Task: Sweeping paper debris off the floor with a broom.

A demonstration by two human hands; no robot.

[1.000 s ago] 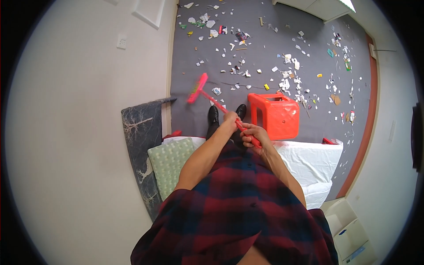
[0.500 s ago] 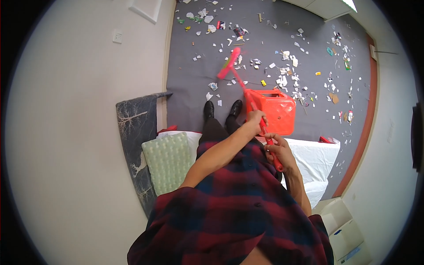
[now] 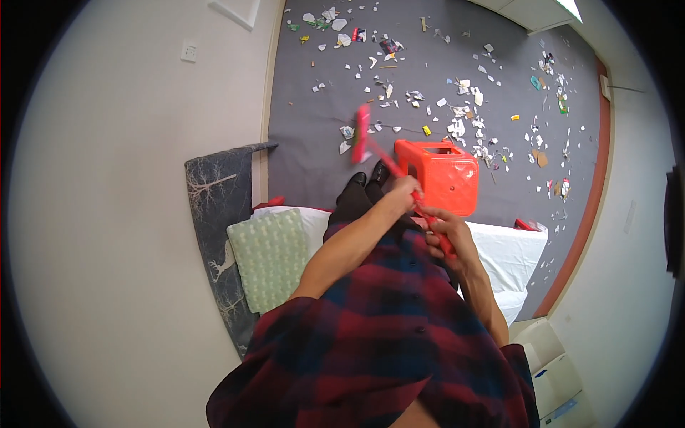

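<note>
I note the broom (image 3: 385,160) as smooth red plastic ahead of my grip, the stool (image 3: 439,175) beside it glossy orange plastic, the floor (image 3: 314,153) matt grey, scraps (image 3: 464,89) papery.

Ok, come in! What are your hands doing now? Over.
Left hand and right hand both gripping red broom. Paper scraps litter grey floor. Orange stool beside broom.

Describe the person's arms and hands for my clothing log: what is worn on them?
Both hands, the left hand and the right hand, are bare, with no gloves, and no rings or watch that can be made out. The forearms are uncovered too. The shirt is a plaid one in red and dark blue, buttoned down the front, and its sleeves end around the elbows.
</note>
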